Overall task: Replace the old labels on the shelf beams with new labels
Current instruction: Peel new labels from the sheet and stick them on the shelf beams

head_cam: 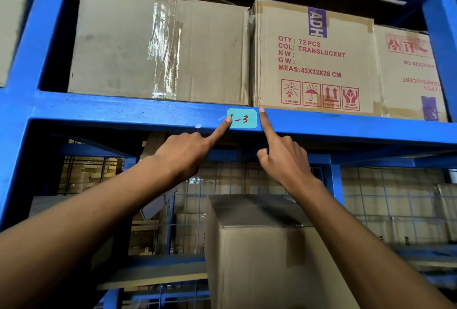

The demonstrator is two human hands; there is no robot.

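Observation:
A teal label (243,119) with "-3" handwritten in red sticks on the front of the blue shelf beam (111,111). My left hand (183,153) reaches up from below; its straight index fingertip presses the label's left edge and covers the first character. My right hand (284,158) points up too, its index fingertip touching the beam at the label's upper right corner. The other fingers of both hands are curled and hold nothing. A small pale scrap (198,126) clings to the beam left of the label.
Cardboard boxes sit on the shelf above the beam: a plain taped one (158,46) and a printed one (314,59). Another box (262,247) stands below, between my forearms. Blue uprights (22,66) frame the bay, with wire mesh (371,192) behind.

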